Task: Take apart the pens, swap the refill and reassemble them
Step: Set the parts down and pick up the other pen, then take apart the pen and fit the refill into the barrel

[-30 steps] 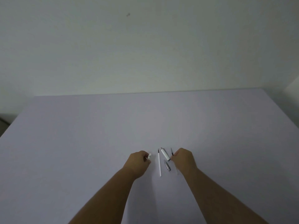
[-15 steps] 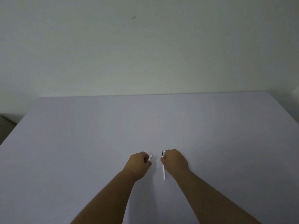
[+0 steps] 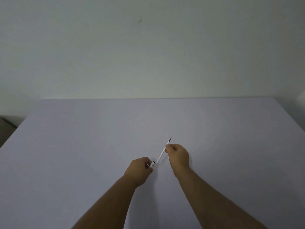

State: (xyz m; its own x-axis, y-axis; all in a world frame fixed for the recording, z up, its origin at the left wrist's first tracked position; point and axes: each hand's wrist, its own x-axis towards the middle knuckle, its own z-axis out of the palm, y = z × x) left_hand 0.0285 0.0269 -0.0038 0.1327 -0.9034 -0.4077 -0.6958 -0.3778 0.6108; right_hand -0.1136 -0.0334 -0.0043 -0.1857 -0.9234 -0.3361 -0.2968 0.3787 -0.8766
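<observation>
My right hand point(image 3: 178, 154) pinches a thin white refill point(image 3: 162, 152) near its dark tip, which points up and away. The refill slants down to the left, and its lower end meets the open end of a short white pen barrel point(image 3: 151, 164). My left hand point(image 3: 139, 169) is closed around that barrel, which mostly hides it. A small silvery pen part point(image 3: 168, 157) peeks out just under my right hand. The other pen pieces are hidden behind my hands.
A pale lilac table point(image 3: 82, 162) fills the lower half of the view and ends at a plain white wall point(image 3: 148, 47). Its left edge drops to a dark floor corner point(image 3: 6, 128).
My right hand picked the refill off the table, lifted it and tilted it so that its lower end meets the barrel in my left hand. The left hand shifted slightly.
</observation>
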